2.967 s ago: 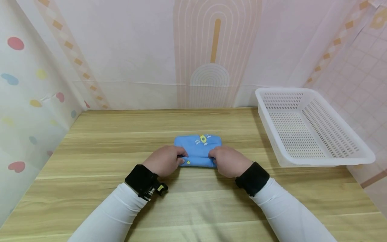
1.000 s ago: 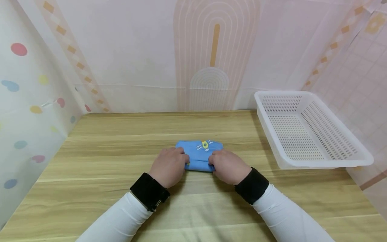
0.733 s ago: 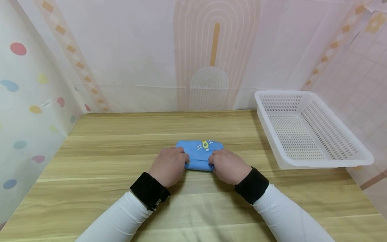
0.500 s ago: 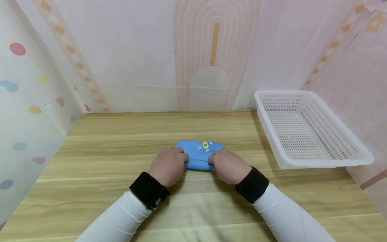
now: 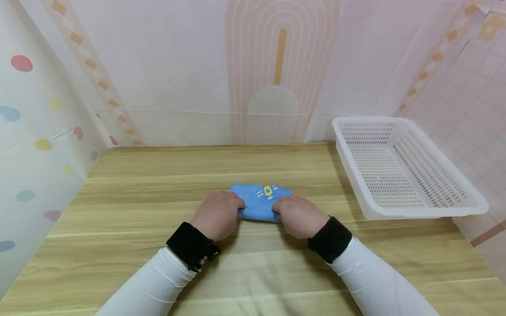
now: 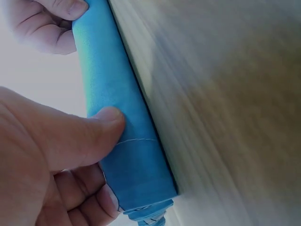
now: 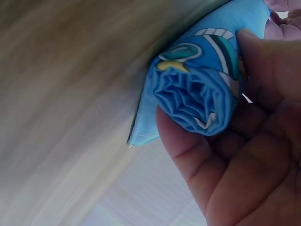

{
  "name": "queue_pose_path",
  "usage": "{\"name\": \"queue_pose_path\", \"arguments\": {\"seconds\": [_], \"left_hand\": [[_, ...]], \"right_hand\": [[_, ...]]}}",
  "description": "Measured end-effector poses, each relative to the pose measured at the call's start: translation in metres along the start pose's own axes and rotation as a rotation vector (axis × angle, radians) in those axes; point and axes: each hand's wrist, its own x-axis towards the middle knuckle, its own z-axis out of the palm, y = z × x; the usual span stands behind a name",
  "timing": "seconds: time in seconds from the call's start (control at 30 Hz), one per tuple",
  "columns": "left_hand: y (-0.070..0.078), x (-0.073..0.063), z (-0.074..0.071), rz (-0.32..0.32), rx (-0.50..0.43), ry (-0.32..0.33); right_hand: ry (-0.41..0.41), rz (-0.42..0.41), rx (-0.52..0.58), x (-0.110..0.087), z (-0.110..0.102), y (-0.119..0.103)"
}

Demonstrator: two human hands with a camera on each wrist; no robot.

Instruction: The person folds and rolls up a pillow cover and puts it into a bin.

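A blue printed cloth (image 5: pixel 258 199) lies on the wooden table, its near edge rolled up and its far part flat, with a yellow and white print. My left hand (image 5: pixel 216 216) pinches the left end of the roll. In the left wrist view the thumb (image 6: pixel 101 134) presses on the roll near a stitched seam, fingers bent behind. My right hand (image 5: pixel 302 216) grips the other end. The right wrist view shows the spiral end of the rolled cloth (image 7: pixel 197 89) between thumb and index finger. Some fingertips are hidden by the roll.
A white plastic basket (image 5: pixel 424 212) with slotted walls stands at the right of the wooden table (image 5: pixel 158 171). A patterned curtain (image 5: pixel 178 79) hangs along the back edge, and a dotted one (image 5: pixel 43 96) borders the left.
The near edge of the cloth has rolled slightly farther, and the yellow star on it has gone out of sight. My left hand has shifted a little; the right hand keeps its place.
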Motion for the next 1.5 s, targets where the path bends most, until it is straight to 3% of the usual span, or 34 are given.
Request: {"name": "queue_pose_path", "arguments": {"seconds": [0.3,0.63,0.97,1.27,1.5], "left_hand": [[-0.003,0.0,-0.002,-0.018,-0.062,-0.012],[-0.007,0.003,-0.005,-0.069,-0.186,-0.083],[-0.016,0.008,-0.006,-0.127,-0.331,-0.15],[-0.02,0.01,-0.005,-0.162,-0.39,-0.161],[-0.018,0.009,-0.002,-0.191,-0.401,-0.157]], "right_hand": [[-0.035,0.023,0.042,0.004,0.001,0.003],[-0.06,0.048,0.072,0.005,0.0,0.004],[-0.014,0.175,0.175,0.007,0.001,0.006],[0.083,0.141,0.104,0.006,-0.001,0.005],[0.08,0.098,0.135,0.007,0.001,0.003]]}}
